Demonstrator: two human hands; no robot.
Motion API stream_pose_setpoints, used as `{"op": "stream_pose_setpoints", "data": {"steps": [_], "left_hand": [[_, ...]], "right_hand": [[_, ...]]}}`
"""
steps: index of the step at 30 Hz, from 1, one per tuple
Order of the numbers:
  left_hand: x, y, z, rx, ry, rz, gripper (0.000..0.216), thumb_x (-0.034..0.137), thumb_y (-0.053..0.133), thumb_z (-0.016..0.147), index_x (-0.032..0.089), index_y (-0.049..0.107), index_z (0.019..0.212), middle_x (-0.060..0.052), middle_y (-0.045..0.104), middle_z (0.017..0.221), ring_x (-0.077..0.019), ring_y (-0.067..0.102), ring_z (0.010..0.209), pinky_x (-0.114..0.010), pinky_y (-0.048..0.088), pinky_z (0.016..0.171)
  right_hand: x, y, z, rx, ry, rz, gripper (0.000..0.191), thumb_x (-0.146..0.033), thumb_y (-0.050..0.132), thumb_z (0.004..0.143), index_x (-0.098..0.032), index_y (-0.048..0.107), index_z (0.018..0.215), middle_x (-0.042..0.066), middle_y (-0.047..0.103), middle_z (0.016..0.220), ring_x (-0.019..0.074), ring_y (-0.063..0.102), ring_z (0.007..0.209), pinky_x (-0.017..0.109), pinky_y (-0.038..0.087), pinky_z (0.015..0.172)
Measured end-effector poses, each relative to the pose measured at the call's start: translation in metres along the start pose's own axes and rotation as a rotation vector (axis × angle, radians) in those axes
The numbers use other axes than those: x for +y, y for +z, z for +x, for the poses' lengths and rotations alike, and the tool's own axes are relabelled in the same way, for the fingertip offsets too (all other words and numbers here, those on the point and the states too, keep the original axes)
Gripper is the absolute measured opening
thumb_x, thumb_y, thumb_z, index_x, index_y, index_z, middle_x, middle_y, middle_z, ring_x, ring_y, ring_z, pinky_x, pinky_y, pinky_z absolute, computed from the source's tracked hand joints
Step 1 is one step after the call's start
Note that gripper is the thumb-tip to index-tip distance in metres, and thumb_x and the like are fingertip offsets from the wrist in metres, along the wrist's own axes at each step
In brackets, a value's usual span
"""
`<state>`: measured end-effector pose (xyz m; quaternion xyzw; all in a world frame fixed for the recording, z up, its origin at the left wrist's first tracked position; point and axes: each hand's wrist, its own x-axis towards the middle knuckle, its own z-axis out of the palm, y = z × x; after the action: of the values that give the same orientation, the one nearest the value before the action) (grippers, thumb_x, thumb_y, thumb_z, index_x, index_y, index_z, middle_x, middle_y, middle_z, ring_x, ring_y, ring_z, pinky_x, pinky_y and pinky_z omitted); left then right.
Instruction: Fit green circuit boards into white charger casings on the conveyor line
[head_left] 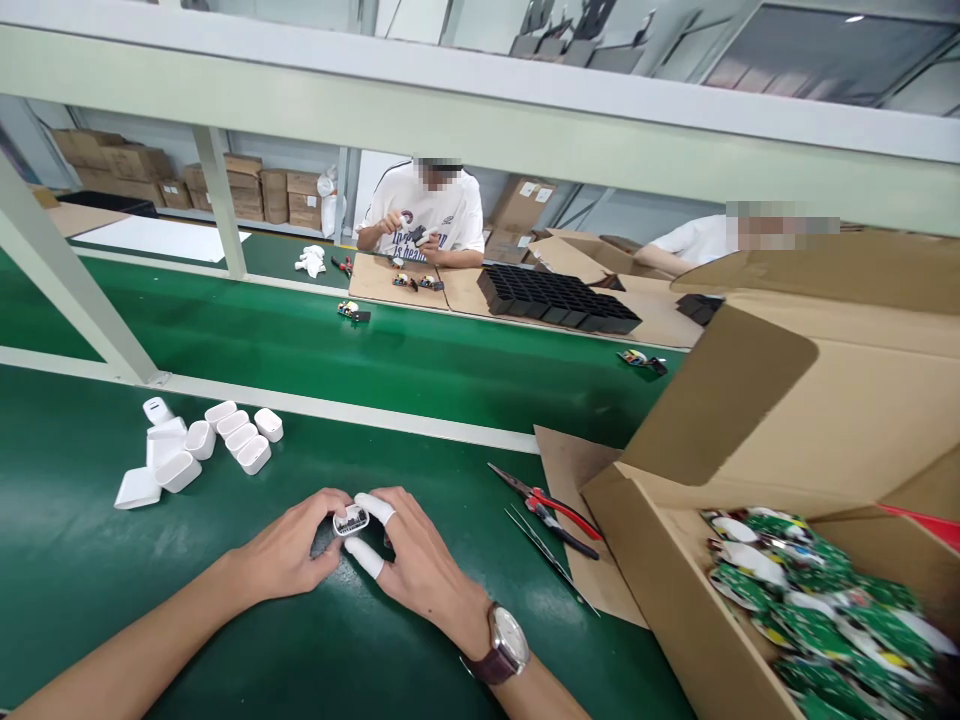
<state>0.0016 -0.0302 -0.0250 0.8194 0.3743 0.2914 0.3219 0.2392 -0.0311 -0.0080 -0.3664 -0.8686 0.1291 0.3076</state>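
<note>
Both hands meet on the green mat near the front edge, pinching one small white plastic housing [350, 520] with dark contacts showing inside it. My left hand [289, 548] grips its left side with curled fingers. My right hand [409, 560] holds the right side; its thumb and forefinger wear white finger cots, and a brown-strapped watch [504, 645] sits on that wrist. A cluster of several more white housings [199, 448] lies on the mat to the left, apart from both hands.
Red-handled pliers [551, 508] and tweezers [547, 555] lie right of my hands. An open cardboard box [675, 590] of green circuit boards [817, 610] stands at the right. Beyond the green conveyor [300, 340], two other people sit by black trays [559, 298].
</note>
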Motion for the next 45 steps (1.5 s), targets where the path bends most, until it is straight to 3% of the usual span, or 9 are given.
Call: {"op": "stream_pose_setpoints", "data": {"steps": [7, 14, 18, 23, 26, 31, 36, 39, 45], "left_hand": [[0.000, -0.008, 0.006, 0.135, 0.271, 0.206, 0.015, 0.015, 0.058, 0.105, 0.025, 0.067, 0.112, -0.008, 0.069, 0.127, -0.0196, 0.072, 0.104, -0.032, 0.060, 0.090], [0.014, -0.020, 0.016, 0.047, 0.182, 0.295, 0.015, 0.014, 0.055, 0.103, 0.022, 0.064, 0.094, -0.007, 0.069, 0.110, -0.0170, 0.068, 0.087, -0.028, 0.055, 0.075], [0.007, -0.040, 0.068, -0.032, 0.063, 0.391, 0.013, 0.013, 0.061, 0.095, 0.022, 0.064, 0.088, -0.005, 0.069, 0.105, -0.0184, 0.069, 0.093, -0.029, 0.055, 0.084], [-0.035, -0.091, 0.165, 0.133, -0.216, 0.619, 0.009, 0.010, 0.062, 0.091, 0.019, 0.065, 0.088, -0.009, 0.068, 0.104, -0.0238, 0.070, 0.096, -0.033, 0.055, 0.088], [-0.051, -0.112, 0.189, 0.144, -0.333, 0.693, 0.005, 0.017, 0.065, 0.092, 0.017, 0.069, 0.094, -0.009, 0.070, 0.100, -0.0244, 0.071, 0.092, -0.033, 0.055, 0.084], [-0.045, -0.138, 0.149, 0.044, -0.432, 0.810, 0.056, 0.055, 0.072, 0.089, 0.021, 0.065, 0.133, -0.015, 0.068, 0.133, -0.0327, 0.069, 0.114, -0.039, 0.054, 0.092], [-0.023, -0.150, 0.100, -0.132, -0.516, 0.914, 0.062, 0.053, 0.086, 0.071, 0.017, 0.073, 0.120, -0.018, 0.078, 0.105, -0.0491, 0.066, 0.113, -0.057, 0.050, 0.098], [-0.008, -0.127, 0.089, -0.174, -0.457, 0.900, 0.045, 0.037, 0.074, 0.087, 0.015, 0.069, 0.125, -0.020, 0.076, 0.115, -0.0443, 0.067, 0.116, -0.056, 0.049, 0.103], [0.021, -0.053, 0.058, -0.244, -0.132, 0.466, 0.058, 0.019, 0.069, 0.089, 0.024, 0.050, 0.144, -0.010, 0.065, 0.137, -0.0283, 0.064, 0.126, -0.041, 0.054, 0.105]], "right_hand": [[0.024, -0.027, -0.004, 0.074, 0.064, -0.119, 0.031, -0.018, 0.048, 0.107, -0.023, 0.059, 0.135, 0.012, 0.068, 0.115, 0.0276, 0.064, 0.102, 0.046, 0.058, 0.087], [0.039, -0.057, -0.021, -0.193, 0.132, -0.116, 0.045, -0.031, 0.077, 0.092, -0.022, 0.060, 0.133, 0.012, 0.065, 0.116, 0.0310, 0.065, 0.102, 0.050, 0.060, 0.090], [0.036, -0.039, -0.025, -0.250, 0.081, -0.110, 0.031, -0.016, 0.071, 0.091, -0.021, 0.062, 0.120, 0.010, 0.067, 0.112, 0.0294, 0.066, 0.099, 0.047, 0.060, 0.091], [0.029, -0.018, -0.020, -0.162, 0.002, -0.121, 0.016, -0.013, 0.063, 0.097, -0.022, 0.063, 0.109, 0.009, 0.067, 0.110, 0.0269, 0.067, 0.098, 0.044, 0.061, 0.092], [0.029, -0.016, -0.020, -0.135, -0.026, -0.172, 0.016, -0.014, 0.065, 0.097, -0.022, 0.064, 0.111, 0.010, 0.067, 0.117, 0.0270, 0.067, 0.102, 0.045, 0.060, 0.097], [0.031, -0.012, -0.021, -0.177, -0.042, -0.244, 0.013, -0.016, 0.066, 0.097, -0.018, 0.066, 0.110, 0.012, 0.069, 0.116, 0.0291, 0.064, 0.103, 0.045, 0.059, 0.094], [0.030, -0.008, -0.019, -0.187, -0.042, -0.258, 0.010, -0.014, 0.066, 0.093, -0.018, 0.067, 0.102, 0.013, 0.070, 0.114, 0.0296, 0.063, 0.102, 0.045, 0.058, 0.092], [0.031, -0.010, -0.017, -0.175, -0.035, -0.236, 0.012, -0.013, 0.065, 0.094, -0.019, 0.067, 0.104, 0.012, 0.070, 0.113, 0.0285, 0.063, 0.100, 0.044, 0.059, 0.089], [0.041, -0.020, -0.015, -0.070, 0.022, -0.198, 0.020, -0.011, 0.058, 0.099, -0.019, 0.061, 0.117, 0.013, 0.067, 0.120, 0.0293, 0.063, 0.105, 0.047, 0.060, 0.092]]}}
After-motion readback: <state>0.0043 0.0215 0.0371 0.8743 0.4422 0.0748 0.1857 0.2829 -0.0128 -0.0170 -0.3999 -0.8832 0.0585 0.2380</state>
